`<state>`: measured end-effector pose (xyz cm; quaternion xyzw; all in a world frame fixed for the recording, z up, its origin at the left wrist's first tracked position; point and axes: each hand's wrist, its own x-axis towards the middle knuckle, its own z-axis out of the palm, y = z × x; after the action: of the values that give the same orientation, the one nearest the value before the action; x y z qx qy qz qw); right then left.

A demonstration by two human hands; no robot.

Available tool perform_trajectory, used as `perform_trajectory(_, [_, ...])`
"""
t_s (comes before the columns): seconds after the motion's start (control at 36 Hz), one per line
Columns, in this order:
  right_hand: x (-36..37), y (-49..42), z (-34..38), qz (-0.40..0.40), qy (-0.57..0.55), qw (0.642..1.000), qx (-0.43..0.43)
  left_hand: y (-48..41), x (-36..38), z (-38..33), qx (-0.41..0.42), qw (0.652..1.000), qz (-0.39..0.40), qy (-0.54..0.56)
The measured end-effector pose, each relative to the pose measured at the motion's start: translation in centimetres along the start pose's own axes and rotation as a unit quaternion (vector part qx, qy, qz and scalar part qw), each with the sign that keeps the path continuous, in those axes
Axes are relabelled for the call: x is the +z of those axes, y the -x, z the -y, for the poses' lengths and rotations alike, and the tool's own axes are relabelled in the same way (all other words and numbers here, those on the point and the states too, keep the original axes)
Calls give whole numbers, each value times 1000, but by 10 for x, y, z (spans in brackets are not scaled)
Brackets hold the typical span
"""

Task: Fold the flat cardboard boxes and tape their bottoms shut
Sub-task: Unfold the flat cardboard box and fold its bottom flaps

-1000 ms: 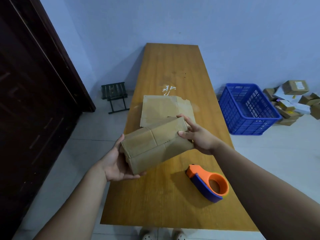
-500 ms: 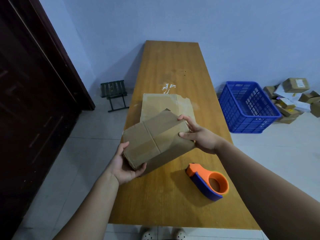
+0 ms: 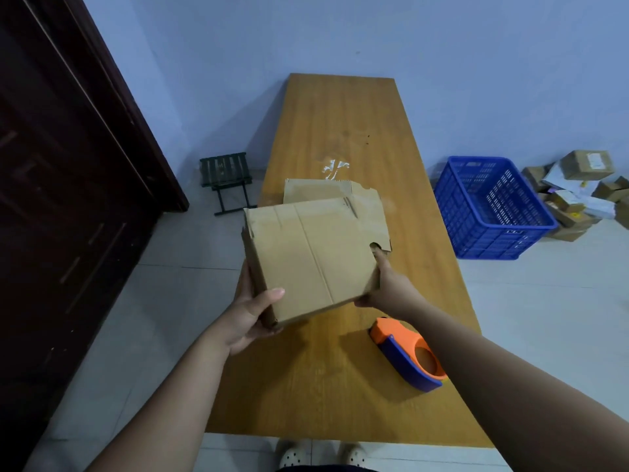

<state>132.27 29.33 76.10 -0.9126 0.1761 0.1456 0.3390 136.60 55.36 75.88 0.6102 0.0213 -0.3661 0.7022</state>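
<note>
I hold a folded brown cardboard box (image 3: 306,257) in the air over the wooden table (image 3: 340,124), one broad side tilted toward me. My left hand (image 3: 250,313) grips its lower left corner, thumb on the front face. My right hand (image 3: 388,287) holds the lower right edge, its fingers hidden behind the box. A flat cardboard sheet (image 3: 360,202) with a torn edge lies on the table just behind the box, partly covered by it. An orange and blue tape dispenser (image 3: 408,356) rests on the table under my right forearm.
A blue plastic crate (image 3: 490,206) stands on the floor right of the table, with a pile of small boxes (image 3: 585,189) beyond it. A small dark folding stool (image 3: 226,178) sits left of the table. A dark wooden door (image 3: 68,199) fills the left side.
The box has been turned and raised: its taped seam side no longer faces me, a plain side does. My left hand shifted to the lower left corner and my right hand dropped to the lower right edge.
</note>
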Motion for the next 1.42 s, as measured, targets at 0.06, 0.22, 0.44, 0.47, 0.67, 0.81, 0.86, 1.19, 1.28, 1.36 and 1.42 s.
perform_trajectory(0.06, [8,-1,-4,20,7,999,24,1,-2,4,6,1000,6,-27])
perform_trajectory(0.22, [24,-2,-12,132,-124,981,69,9,-8,16,33,990,3,-136])
perform_trajectory(0.44, [35,-3,-19,168,-502,826,195,11,-14,25,7,976,-12,-217])
perform_trajectory(0.47, [37,-3,-16,153,-510,823,200,10,-14,26,10,974,-16,-227])
perform_trajectory(0.67, [55,-11,-11,78,-549,793,252,2,-19,36,-20,961,-45,-271])
perform_trajectory(0.81, [62,-13,-2,62,-598,757,257,0,-30,45,16,947,-62,-314])
perform_trajectory(0.86, [67,-16,-6,61,-621,734,266,-2,-35,56,14,940,-74,-332])
perform_trajectory(1.19, [83,-12,-13,24,-599,729,329,10,-33,97,-161,921,-98,-340])
perform_trajectory(1.28, [80,-13,-12,23,-580,746,328,9,-36,95,-137,924,-113,-339])
perform_trajectory(1.36, [74,-18,-12,52,-548,769,324,7,-38,90,-155,917,-121,-346])
perform_trajectory(1.42, [67,-20,-11,73,-523,790,311,9,-40,84,-170,913,-127,-347])
